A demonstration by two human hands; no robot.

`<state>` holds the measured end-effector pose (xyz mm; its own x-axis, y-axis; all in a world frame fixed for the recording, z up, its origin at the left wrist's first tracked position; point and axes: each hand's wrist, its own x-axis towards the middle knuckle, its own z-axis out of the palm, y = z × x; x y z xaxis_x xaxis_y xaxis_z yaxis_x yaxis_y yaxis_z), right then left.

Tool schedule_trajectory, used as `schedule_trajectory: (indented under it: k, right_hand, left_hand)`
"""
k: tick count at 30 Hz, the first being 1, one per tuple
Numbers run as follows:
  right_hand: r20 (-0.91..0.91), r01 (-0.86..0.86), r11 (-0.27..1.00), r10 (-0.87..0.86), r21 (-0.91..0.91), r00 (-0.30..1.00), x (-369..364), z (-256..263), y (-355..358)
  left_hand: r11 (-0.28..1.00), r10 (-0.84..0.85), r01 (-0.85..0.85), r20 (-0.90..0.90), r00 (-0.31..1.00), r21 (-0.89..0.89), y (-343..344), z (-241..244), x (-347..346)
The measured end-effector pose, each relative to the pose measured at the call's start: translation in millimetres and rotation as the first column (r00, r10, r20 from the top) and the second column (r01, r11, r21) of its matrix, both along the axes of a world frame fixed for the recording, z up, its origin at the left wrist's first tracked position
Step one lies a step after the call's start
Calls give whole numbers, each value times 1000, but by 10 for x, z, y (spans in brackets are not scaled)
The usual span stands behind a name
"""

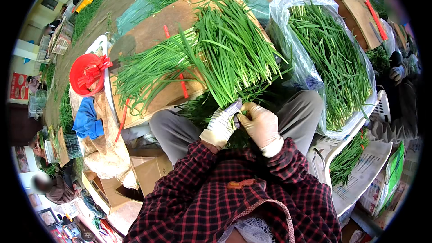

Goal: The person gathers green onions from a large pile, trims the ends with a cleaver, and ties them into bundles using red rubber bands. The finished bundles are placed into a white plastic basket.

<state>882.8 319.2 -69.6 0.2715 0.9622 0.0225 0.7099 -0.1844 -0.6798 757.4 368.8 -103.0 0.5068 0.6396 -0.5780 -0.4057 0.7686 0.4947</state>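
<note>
My left hand (221, 123), in a striped knit glove, grips the stem ends of a bunch of green garlic chives (220, 88). The bunch's leaves fan out over the wooden board (152, 35). My right hand (261, 126), in a pale thin glove, is at the bunch's lower end with thumb and forefinger bent close to my left fingers. Whether anything is pinched there cannot be made out. Beyond my hands, a pile of chives (239, 37) covers the board's right half. Another batch of chives (152, 64) lies to its left, above red strips (183, 85).
On the left stand a red bucket (75, 77) holding red strips, a blue cloth (88, 119) and a cardboard box (155, 172). A clear plastic bag (281, 13) full of chives stands right, near white plastic crates (357, 179). Another person's gloved hand (397, 73) shows far right.
</note>
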Motion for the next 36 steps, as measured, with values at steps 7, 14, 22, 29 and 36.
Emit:
schedule_trajectory:
  k: [7,14,22,29,36]
  right_hand:
    - [-368,139,990,-120,26,922,-3,-310,102]
    - [333,41,997,-15,-70,943,39,-433,-57]
    - [441,232,973,-204,-10,874,632,-137,361]
    - [369,309,916,-387,254,845,836,-207,484]
    - [275,75,884,-223,461,935,319,69,119]
  left_hand:
    - [993,-12,31,-165,986,117,-220,-66,-31]
    - [966,175,-99,-322,931,239,-195,56,37]
    - [989,24,-5,130,991,-149,182,-42,-185]
    - [998,51,-54,521,852,-10,216,276,-449]
    - [986,93,-48,295,951,-158,88,115,-414]
